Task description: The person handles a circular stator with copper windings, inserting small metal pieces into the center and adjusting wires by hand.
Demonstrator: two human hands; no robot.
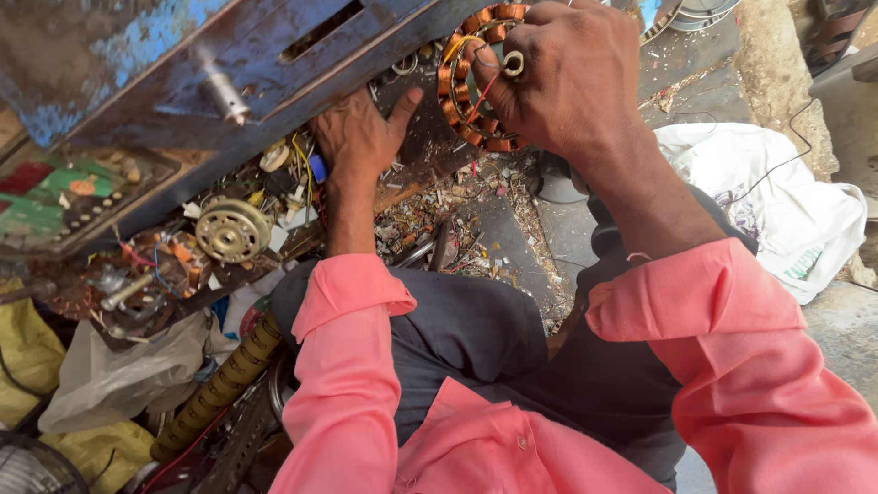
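Closest to the camera are the pink sleeves [366, 366] and the dark trousers [476, 338] of the seated person. Off to the left lie a crumpled grey plastic bag [119, 375] and a yellow bag [27, 352], with a ribbed yellow coil tube [224, 384] slanting between them and the knee. Farther out, a shallow rusty tray [137, 284] holds loose wires, screws and small metal parts, and a pale round motor rotor [232, 230] sits at its upper edge. The left hand [361, 137] is spread flat, palm down, fingers wide, pressing on the littered ground just under the edge of a worn blue metal panel [210, 55]; it holds nothing. Just to its right and slightly farther, the right hand [562, 73] is closed around a copper-wound fan stator [466, 82], the thumb and fingers gripping its ring at the right side, red and yellow wires running under the thumb. The stator is lifted off the ground, near the left hand but not touching it. To the right lies a white cloth bag [777, 201].
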